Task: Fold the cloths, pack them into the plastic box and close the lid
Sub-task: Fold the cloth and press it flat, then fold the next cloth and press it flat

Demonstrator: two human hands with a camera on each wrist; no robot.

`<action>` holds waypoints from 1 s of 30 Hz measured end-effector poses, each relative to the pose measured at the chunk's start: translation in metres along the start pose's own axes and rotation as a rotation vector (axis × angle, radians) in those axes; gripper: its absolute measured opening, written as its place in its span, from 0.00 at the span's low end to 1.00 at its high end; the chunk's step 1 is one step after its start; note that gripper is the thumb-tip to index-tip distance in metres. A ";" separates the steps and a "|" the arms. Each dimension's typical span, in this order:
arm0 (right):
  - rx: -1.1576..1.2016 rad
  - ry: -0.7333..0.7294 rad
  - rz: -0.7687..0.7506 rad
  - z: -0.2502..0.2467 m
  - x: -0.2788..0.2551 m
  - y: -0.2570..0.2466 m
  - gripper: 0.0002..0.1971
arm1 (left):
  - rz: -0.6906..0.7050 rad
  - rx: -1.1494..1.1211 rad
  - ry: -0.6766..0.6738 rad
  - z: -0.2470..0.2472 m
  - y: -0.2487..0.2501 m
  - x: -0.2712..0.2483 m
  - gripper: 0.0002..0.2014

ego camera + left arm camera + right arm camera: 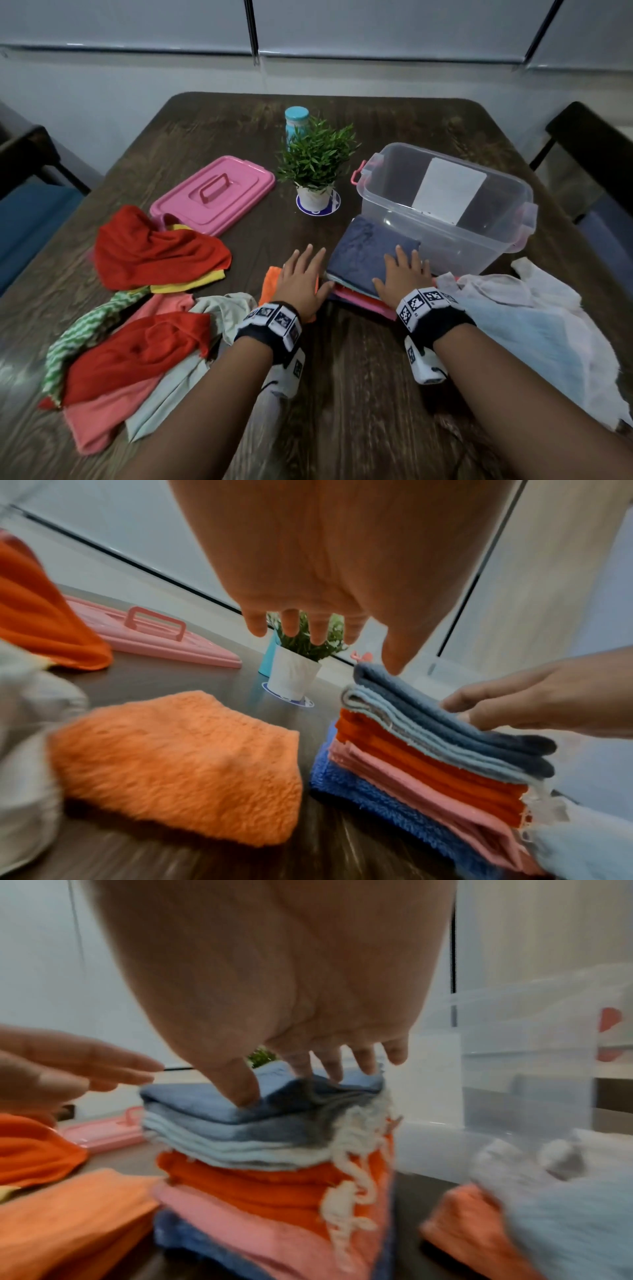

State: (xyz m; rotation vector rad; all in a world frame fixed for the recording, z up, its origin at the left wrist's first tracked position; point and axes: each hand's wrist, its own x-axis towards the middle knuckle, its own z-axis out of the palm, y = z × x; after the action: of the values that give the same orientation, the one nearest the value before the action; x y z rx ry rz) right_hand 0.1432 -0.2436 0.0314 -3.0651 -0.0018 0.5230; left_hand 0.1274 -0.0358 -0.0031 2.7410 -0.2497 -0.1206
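Right hand: the right hand (401, 274) lay flat on top of the folded stack (445, 767), fingers spread and straight, thumb tip dug a bit into the dark blue cloth (212, 1102) on top. Not gripping anything, just pressing.
Left hand: the left hand (303, 281) was flat and relaxed too, fingers straight, hovering over a folded orange cloth (178, 761) with its thumb right at the stack's left edge. Can't tell if the thumb actually touched it.
Stack: top to bottom it went dark blue, light blue, orange-red, pink, then a brighter blue one at the bottom. It sat on the table (359, 383) right in front of the plastic box (445, 205), pretty much touching its near wall.
Box: clear, open, pink latches on the ends, with a white label on it. No cloths inside as far as I could see.
Lid: the pink lid (215, 192) was lying flat, handle up, well off to the left of the box.
Unfolded stuff: a messy pile of loose cloths (137, 308) on the left (red, yellow, green zigzag, salmon, grey) and pale blue and white cloths (534, 325) bunched up on the right.
Other bits: a little potted plant (317, 164) on a round coaster between lid and box, and a turquoise bottle (296, 123) behind it.
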 end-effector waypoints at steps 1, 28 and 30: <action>0.000 0.055 -0.019 -0.003 -0.004 -0.009 0.32 | -0.004 -0.009 0.028 -0.002 -0.007 -0.012 0.38; -0.054 -0.215 -0.735 0.072 -0.081 -0.167 0.15 | -0.222 0.181 0.307 -0.079 -0.131 -0.136 0.20; 0.129 -0.085 -0.707 0.046 -0.084 -0.165 0.14 | -0.148 0.052 0.400 -0.102 -0.107 -0.127 0.18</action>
State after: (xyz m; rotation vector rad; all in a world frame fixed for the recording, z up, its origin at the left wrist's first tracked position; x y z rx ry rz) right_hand 0.0493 -0.0774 0.0210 -2.6461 -0.9599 0.5578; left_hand 0.0314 0.1234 0.0569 2.7567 0.0621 0.3958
